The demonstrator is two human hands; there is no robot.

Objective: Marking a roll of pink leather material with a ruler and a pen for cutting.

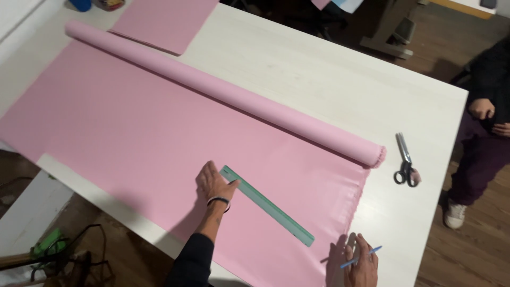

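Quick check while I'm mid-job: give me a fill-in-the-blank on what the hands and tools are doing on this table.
1. The left hand presses a green ____ onto the pink fabric.
2. The right hand holds a blue ____.
3. The scissors lie on the white table, beside the end of the fabric ____.

Missing words: ruler; pen; roll.

Green ruler [268, 206]: long, flat, translucent; lies diagonally on the pink fabric [122, 122], far end under the left hand [211, 183], near end free. Pink fabric: smooth sheet spread flat across the table, partly wound on a roll at its far edge. Blue pen [361, 257]: thin, held in the right hand [361, 263] at the fabric's near edge
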